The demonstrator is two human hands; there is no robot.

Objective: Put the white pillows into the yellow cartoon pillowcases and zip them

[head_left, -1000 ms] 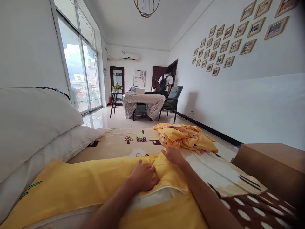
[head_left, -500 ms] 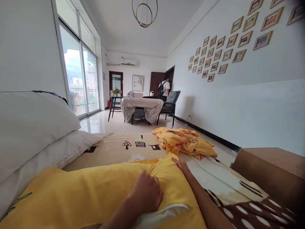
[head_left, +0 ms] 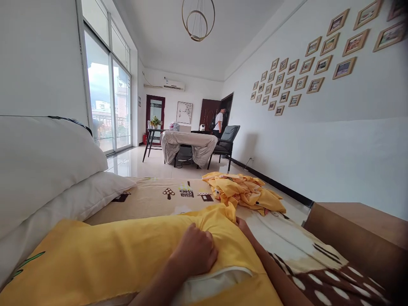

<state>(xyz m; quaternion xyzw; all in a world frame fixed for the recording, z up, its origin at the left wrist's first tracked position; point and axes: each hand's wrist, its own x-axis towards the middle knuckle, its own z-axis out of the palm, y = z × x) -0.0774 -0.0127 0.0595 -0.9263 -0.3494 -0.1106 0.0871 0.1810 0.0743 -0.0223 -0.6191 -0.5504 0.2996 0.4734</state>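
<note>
Across the front of the bed lies a yellow pillowcase with a white pillow partly inside it; the white shows through the opening near me. My left hand is closed in a fist on the yellow fabric, just above that opening. At the far right corner, my right hand grips the pillowcase edge, its fingertips partly hidden behind the cloth. Folds run through the fabric between both hands.
Two white pillows are stacked at left on the patterned bedsheet. A crumpled yellow cloth lies at the bed's far edge. A cardboard box stands at right. Beyond are a covered table, a black chair and a person.
My right hand has shifted slightly lower along the far corner, and the corner fabric has creased and folded over. My left hand keeps its grip. The person by the door has turned.
</note>
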